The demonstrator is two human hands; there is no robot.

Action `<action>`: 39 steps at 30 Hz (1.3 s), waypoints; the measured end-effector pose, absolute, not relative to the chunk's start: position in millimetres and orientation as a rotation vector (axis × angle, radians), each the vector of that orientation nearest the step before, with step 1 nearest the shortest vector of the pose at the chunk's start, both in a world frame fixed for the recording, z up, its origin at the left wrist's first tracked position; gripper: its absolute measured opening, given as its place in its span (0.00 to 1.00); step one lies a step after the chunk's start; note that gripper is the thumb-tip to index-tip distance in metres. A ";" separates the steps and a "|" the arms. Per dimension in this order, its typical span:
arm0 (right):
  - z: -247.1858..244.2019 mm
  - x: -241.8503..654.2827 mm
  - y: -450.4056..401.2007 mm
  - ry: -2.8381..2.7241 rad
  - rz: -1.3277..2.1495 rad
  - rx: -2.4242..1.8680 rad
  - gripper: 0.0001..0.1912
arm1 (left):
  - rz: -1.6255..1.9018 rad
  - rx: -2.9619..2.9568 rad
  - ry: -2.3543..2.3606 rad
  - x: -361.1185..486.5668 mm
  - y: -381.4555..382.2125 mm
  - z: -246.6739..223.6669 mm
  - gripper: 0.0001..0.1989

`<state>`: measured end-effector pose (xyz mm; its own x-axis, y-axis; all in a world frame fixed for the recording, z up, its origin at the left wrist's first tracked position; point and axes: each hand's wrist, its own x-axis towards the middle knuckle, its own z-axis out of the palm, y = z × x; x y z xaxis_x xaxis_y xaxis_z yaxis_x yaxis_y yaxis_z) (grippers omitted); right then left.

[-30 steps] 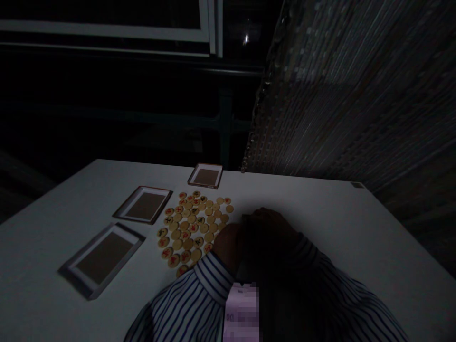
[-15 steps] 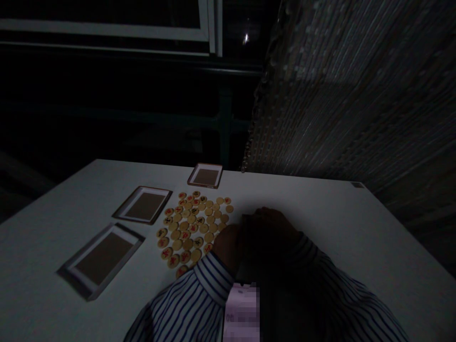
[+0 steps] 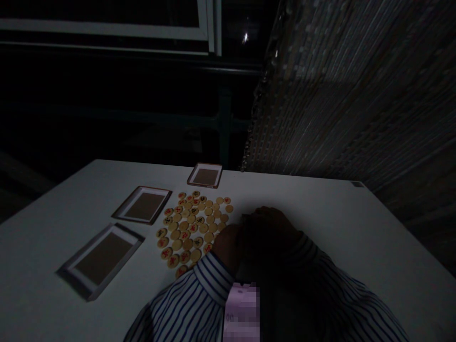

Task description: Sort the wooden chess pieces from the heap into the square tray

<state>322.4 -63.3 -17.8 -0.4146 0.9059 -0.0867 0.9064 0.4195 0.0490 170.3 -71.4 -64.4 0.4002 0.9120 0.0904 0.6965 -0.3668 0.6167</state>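
Note:
Dim light and deep shadow cover both my hands at the middle of the table. My left hand point(image 3: 229, 243) lies just right of the round wooden xiangqi pieces point(image 3: 184, 226), its fingers curled inward. My right hand point(image 3: 272, 227) is close against it on the right, also curled. A dark edge shows between the hands, but what they hold is too dark to make out. The pieces lie loose and flat, some showing red or black characters, others blank. My left wrist and sleeve hide some of the nearest ones.
Left of the pieces lie two shallow rectangular trays, a nearer one point(image 3: 133, 236) and a brown-edged one point(image 3: 123, 216). A smaller tray point(image 3: 216, 184) is behind the pieces. A bead curtain point(image 3: 306, 118) hangs past the back right of the white table point(image 3: 342, 213). A pinkish printed item point(image 3: 238, 304) shows between my forearms.

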 end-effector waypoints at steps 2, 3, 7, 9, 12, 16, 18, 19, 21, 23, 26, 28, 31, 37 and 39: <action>-19.4 322.4 -63.8 2.575 0.022 1.647 0.15 | 0.576 2.173 1.369 170.4 -71.3 -64.2 0.15; -20.7 322.7 -63.8 2.578 0.033 1.644 0.16 | 0.574 2.174 1.362 170.4 -71.2 -64.1 0.15; -27.8 325.8 -62.2 2.589 0.039 1.625 0.15 | 0.590 2.179 1.339 170.4 -71.2 -64.0 0.15; -30.5 327.3 -61.1 2.601 0.039 1.630 0.14 | 0.597 2.186 1.341 170.4 -71.3 -64.0 0.14; -30.4 327.5 -60.7 2.587 0.014 1.631 0.14 | 0.588 2.191 1.353 170.5 -71.8 -64.0 0.14; -23.6 324.0 -62.5 2.579 0.018 1.634 0.14 | 0.612 2.187 1.366 170.6 -72.9 -63.6 0.15; -19.9 322.4 -63.4 2.586 0.015 1.627 0.13 | 0.635 2.185 1.374 170.5 -73.2 -63.1 0.14; -18.7 322.0 -63.6 2.583 0.011 1.626 0.13 | 0.639 2.184 1.366 170.5 -73.2 -62.9 0.14; -17.5 321.7 -63.7 2.577 0.010 1.631 0.13 | 0.623 2.182 1.343 170.3 -72.8 -62.5 0.15; -17.8 321.8 -63.4 2.573 0.000 1.632 0.13 | 0.607 2.177 1.334 170.2 -72.2 -62.5 0.15; -19.5 321.4 -63.0 2.575 -0.019 1.640 0.14 | 0.619 2.165 1.354 170.4 -71.5 -63.4 0.14; -20.2 320.7 -63.1 2.575 -0.017 1.646 0.13 | 0.619 2.160 1.360 170.6 -71.5 -63.7 0.14; -19.2 321.0 -63.7 2.564 0.002 1.636 0.13 | 0.618 2.171 1.349 170.7 -72.0 -62.8 0.14; -10.1 334.5 -62.7 2.612 0.160 1.669 0.14 | 0.767 2.186 1.373 168.5 -73.7 -57.8 0.12; -6.3 339.3 -61.7 2.603 0.259 1.743 0.15 | 0.842 2.172 1.387 167.3 -73.6 -56.9 0.12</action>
